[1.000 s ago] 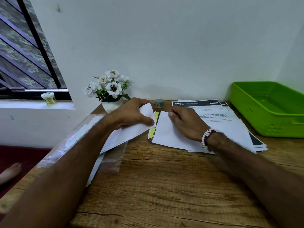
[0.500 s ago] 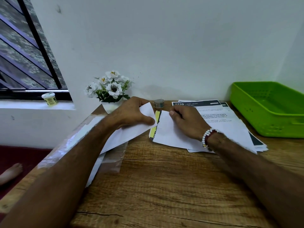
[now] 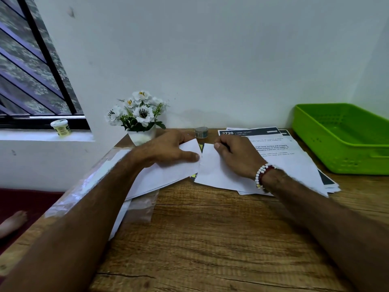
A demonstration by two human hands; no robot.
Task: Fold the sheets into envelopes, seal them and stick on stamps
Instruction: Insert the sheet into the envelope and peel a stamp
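Observation:
A white sheet lies on the wooden desk [image 3: 210,239] with both side flaps folded inward. My left hand [image 3: 166,149] grips the left flap [image 3: 166,175], thumb on top near its inner edge. My right hand [image 3: 237,154], with a bead bracelet at the wrist, presses the right flap [image 3: 212,171] with curled fingers. The two flap edges nearly meet at the middle, and a sliver of yellow and black print [image 3: 193,175] shows between them. A stack of printed sheets [image 3: 294,161] lies under and to the right of my right hand.
A small roll of tape [image 3: 201,132] stands by the wall behind the hands. A white pot of flowers [image 3: 140,121] is at the back left. A green plastic tray [image 3: 345,140] sits at the right. Clear plastic film [image 3: 139,211] lies under my left forearm.
My left hand has drawn the left flap to the right, closing the gap. The yellow and black strip between the flaps is now almost covered. My right hand stays in place.

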